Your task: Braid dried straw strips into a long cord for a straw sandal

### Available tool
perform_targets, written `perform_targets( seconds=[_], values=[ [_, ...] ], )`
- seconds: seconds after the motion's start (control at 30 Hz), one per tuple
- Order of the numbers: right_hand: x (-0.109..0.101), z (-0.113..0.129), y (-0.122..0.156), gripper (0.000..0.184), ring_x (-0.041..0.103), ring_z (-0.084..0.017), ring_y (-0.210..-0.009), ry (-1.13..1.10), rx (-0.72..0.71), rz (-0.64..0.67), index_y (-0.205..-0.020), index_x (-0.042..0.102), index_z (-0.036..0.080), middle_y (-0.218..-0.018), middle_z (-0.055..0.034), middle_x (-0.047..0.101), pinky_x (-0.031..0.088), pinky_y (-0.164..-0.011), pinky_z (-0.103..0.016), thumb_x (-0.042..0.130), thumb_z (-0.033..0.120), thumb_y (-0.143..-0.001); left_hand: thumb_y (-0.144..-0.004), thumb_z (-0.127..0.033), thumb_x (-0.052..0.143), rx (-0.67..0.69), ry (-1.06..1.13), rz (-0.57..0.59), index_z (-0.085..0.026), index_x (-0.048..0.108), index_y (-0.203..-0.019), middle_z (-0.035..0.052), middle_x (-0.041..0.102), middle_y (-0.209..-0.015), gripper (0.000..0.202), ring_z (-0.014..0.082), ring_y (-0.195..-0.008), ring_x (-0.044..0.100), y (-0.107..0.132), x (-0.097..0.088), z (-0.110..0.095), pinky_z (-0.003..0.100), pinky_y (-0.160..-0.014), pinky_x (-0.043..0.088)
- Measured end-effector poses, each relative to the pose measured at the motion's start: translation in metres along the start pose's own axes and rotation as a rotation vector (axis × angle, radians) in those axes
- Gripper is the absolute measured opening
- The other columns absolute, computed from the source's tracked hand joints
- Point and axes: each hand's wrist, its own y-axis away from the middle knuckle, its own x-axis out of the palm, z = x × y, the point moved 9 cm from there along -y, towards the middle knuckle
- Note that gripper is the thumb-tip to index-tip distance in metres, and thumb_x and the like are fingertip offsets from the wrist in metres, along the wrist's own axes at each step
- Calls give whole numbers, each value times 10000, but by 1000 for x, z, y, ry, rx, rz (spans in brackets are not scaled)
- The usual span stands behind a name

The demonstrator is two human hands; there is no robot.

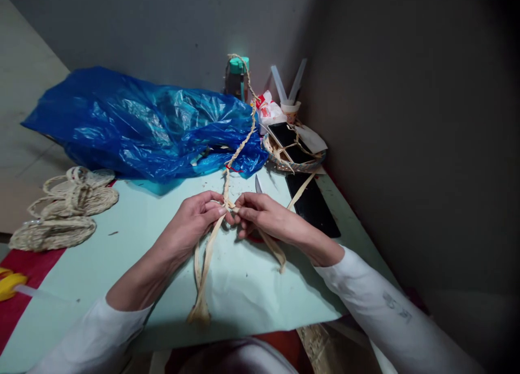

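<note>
A braided cord of pale plant fibre (245,141) runs from the top of a green-lidded bottle (239,73) down to my hands. Its lower end splits into loose flat strands (208,255) that hang over the table. My left hand (199,217) pinches the braid's end and a strand between thumb and fingers. Close beside it, my right hand (262,214) grips another strand, whose tail hangs below the palm. Behind the right hand, a scissor blade (258,184) points away from me, with a bit of red handle showing under the fingers.
A large blue plastic bag (154,124) lies along the back. Woven straw sandals (57,233) sit at the left edge. To the right are a black flat object (314,208), a basket (280,160) with a dark tablet-like item, and a paper cup (291,111). A wall closes the right side.
</note>
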Motion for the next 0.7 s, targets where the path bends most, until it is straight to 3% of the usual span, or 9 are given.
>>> perform_targets(
  seconds=[0.13,0.33,0.43,0.5,0.6,0.7],
  values=[
    [3,-2,-6,272,383,-62,-471,22,-14,-104,-740,565,152,-643,15,541,290,-480,-213,461,342,-903,-792,-280,621,31,-75,-3,-181,525,-933,-5,660,-690,198,131,-628,570,2,2,-3,235,-606,407],
    [-6,3,-5,263,436,-92,-546,238,-58,-250,-638,566,152,-578,21,518,297,-551,-233,504,282,-859,-843,-289,514,83,-386,3,-214,471,-1056,-32,630,-649,229,140,-580,520,5,0,-9,259,-595,388],
    [-11,8,1,204,426,-100,-555,383,-71,-354,-679,525,169,-580,33,508,259,-548,-239,513,273,-854,-864,-298,470,132,-626,-54,-221,498,-932,-47,591,-593,107,136,-531,463,8,-4,-19,260,-567,345],
    [-11,12,5,173,433,-106,-563,461,-106,-396,-719,514,177,-598,29,526,243,-550,-243,489,262,-868,-871,-308,457,153,-761,-94,-217,498,-792,-42,572,-573,127,139,-542,463,12,-3,-26,264,-572,330],
    [-7,15,7,137,447,-112,-564,499,-141,-410,-761,503,185,-613,21,549,240,-551,-244,460,239,-879,-877,-285,436,206,-946,-164,-210,504,-713,-31,541,-565,192,144,-542,461,20,6,-34,271,-573,317],
    [-7,14,7,113,442,-110,-557,483,-154,-403,-762,491,193,-611,25,549,250,-555,-238,463,220,-868,-875,-239,433,356,-1169,-253,-201,523,-700,-22,514,-553,200,141,-500,431,33,21,-43,284,-553,289]
  ],
)
